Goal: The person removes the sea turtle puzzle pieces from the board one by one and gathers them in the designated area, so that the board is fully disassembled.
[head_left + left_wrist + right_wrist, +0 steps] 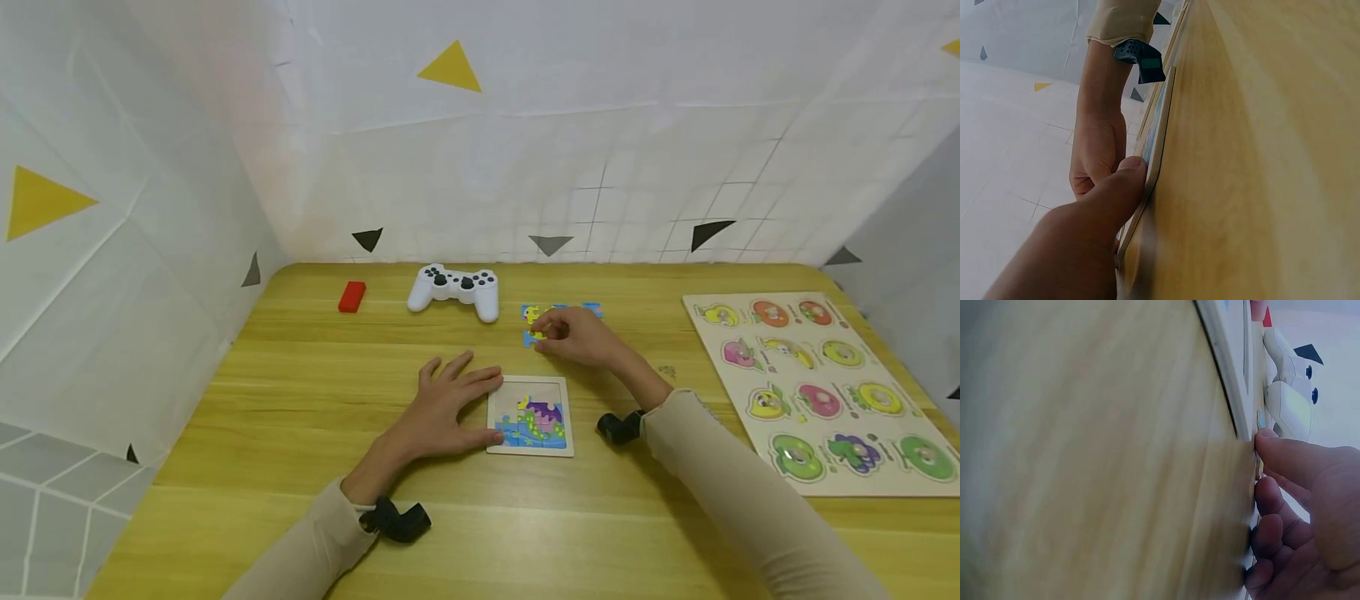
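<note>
Right hand (581, 336) covered most of loose puzzle pieces (534, 325) behind puzzle tray (531, 414), fingertips pinching one; piece's shape hard to make out. Left hand (442, 408) lay flat, fingers spread, thumb against tray's left edge. White game controller (455, 289) and red block (352, 297) sat behind tray; fruit puzzle board (821, 387) right of it, edge cut off.

White sheeting walls (525, 167), wooden table (300, 392)
</note>
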A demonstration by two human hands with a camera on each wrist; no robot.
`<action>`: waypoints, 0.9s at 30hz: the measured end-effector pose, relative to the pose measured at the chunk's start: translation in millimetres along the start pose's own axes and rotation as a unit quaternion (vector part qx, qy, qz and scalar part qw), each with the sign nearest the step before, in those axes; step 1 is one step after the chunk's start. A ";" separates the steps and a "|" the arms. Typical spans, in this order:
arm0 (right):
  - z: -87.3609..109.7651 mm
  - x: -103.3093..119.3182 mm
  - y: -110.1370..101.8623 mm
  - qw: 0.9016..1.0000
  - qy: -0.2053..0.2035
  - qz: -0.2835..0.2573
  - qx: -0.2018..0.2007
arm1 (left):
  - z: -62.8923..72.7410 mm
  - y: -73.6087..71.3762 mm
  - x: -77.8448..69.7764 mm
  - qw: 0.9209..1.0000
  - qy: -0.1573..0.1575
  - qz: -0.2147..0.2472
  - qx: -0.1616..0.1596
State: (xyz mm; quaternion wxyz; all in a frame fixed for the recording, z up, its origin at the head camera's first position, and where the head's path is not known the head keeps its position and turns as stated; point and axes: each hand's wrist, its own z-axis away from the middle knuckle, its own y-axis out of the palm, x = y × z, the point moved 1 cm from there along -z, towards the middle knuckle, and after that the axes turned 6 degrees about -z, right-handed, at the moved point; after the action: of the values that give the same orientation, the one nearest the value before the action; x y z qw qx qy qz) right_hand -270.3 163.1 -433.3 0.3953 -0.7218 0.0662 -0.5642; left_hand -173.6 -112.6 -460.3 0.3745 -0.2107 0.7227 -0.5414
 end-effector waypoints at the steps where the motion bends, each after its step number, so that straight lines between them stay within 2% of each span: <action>1: 0.0 0.1 0.2 1.000 -0.001 0.001 0.000 | 0.1 0.3 0.2 1.000 0.000 0.001 0.000; 17: 1.3 -4.8 -1.1 0.999 0.003 -0.034 -0.016 | 0.4 0.0 0.1 1.000 0.001 0.003 -0.001; 27: 7.8 -8.1 -6.4 0.997 0.024 -0.062 -0.036 | 0.1 0.0 0.7 1.000 0.000 0.004 0.000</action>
State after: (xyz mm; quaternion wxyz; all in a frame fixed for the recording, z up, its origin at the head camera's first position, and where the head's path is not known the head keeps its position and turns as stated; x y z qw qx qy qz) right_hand -268.6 175.7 -435.8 0.3320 -0.7246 0.0511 -0.6018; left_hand -173.9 -113.1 -460.6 0.3771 -0.2078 0.7237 -0.5394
